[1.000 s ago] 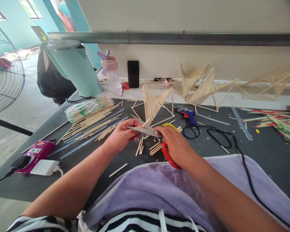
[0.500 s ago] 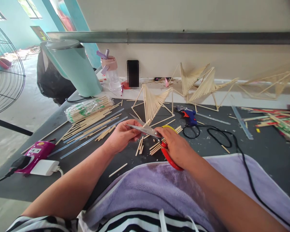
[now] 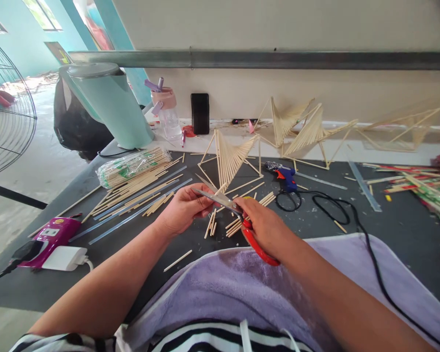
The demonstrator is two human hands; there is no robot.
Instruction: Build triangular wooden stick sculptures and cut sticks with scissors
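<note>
Red-handled scissors (image 3: pixel 258 246) are in my right hand (image 3: pixel 266 222), its fingers wrapped round the handles. Their blades are spread and point left, reaching my left hand (image 3: pixel 187 208). The fingers of my left hand are pinched together by the blades; what they hold is mostly hidden, perhaps a thin stick. Just behind the blades stands a fan-shaped model of thin wooden sticks (image 3: pixel 229 159). Short cut sticks (image 3: pixel 211 224) lie below the blades, and a further bundle (image 3: pixel 234 227) is beside my right hand.
A blue glue gun (image 3: pixel 286 179) with a black cord lies right of the model. Long sticks (image 3: pixel 132 195), a packet (image 3: pixel 132 168) and a pink power adapter (image 3: pixel 55 237) are at the left. Behind stand a jug (image 3: pixel 110 107), a bottle (image 3: pixel 168 117), a phone (image 3: pixel 200 113) and more stick models (image 3: pixel 308 132).
The fingers of my right hand have closed in slightly round the scissors, and the yellow part of the handle is now mostly hidden. The view has shifted slightly; my left hand stays by the blades.
</note>
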